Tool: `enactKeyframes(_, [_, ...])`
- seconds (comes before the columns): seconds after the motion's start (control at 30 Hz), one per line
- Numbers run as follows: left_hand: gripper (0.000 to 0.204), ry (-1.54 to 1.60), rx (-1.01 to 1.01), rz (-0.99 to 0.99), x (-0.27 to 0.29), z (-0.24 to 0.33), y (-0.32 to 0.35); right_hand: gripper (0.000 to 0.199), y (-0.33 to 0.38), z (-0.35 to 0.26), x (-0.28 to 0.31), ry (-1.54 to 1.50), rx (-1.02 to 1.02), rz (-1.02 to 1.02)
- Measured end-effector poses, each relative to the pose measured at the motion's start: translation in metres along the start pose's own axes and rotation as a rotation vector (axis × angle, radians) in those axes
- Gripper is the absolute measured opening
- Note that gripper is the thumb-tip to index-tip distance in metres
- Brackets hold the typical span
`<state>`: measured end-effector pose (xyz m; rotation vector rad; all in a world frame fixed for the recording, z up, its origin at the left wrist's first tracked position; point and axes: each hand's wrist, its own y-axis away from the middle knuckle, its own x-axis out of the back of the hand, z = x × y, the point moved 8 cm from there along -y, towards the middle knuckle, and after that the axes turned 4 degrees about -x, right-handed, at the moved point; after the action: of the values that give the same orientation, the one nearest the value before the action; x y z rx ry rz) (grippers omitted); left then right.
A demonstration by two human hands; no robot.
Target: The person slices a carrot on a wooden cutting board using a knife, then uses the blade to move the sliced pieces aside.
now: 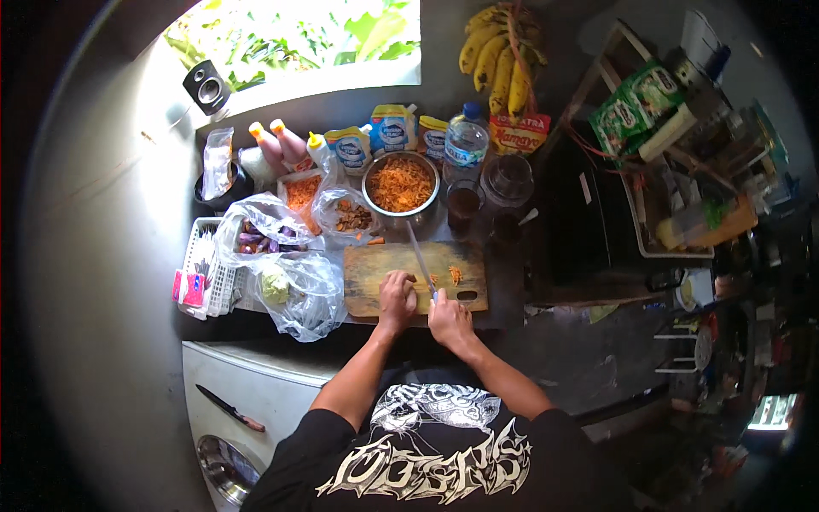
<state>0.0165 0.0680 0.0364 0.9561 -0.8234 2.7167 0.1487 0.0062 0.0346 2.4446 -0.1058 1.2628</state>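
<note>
In my right hand [450,316] is the handle of a kitchen knife [418,253], its blade pointing away from me over the wooden cutting board [367,266]. My left hand [397,300] rests on the board's near side, left of the knife, with its fingers curled in; whatever they hold is hidden. Thin orange shreds, likely carrot [455,275], lie on the board just right of the blade. Beyond the board stands a metal pot [368,194] full of orange shreds. A small orange piece [376,241] lies at the board's far edge.
Left of the board are plastic bags [309,294] holding vegetables, and a white basket [223,286]. Behind stand sauce bottles [271,149], pouches [392,128], a water bottle [466,141] and a glass of dark drink [463,205]. Another knife [229,406] lies on the white surface at lower left.
</note>
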Motion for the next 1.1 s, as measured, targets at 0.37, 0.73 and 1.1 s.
enactKeyframes(0.37, [0.027,-0.225,0.222,0.008,0.043,-0.017,0.030,0.032,0.000,0.034,0.009,0.015,-0.035,-0.053])
enactKeyframes(0.73, [0.015,-0.112,0.070,-0.082,0.004,0.010,0.018,0.032,0.000,0.048,0.020,-0.037,0.033,-0.079])
enactKeyframes(1.1, [0.014,0.170,0.113,-0.197,-0.043,-0.006,0.004,0.031,0.001,0.053,0.019,-0.108,0.131,-0.037])
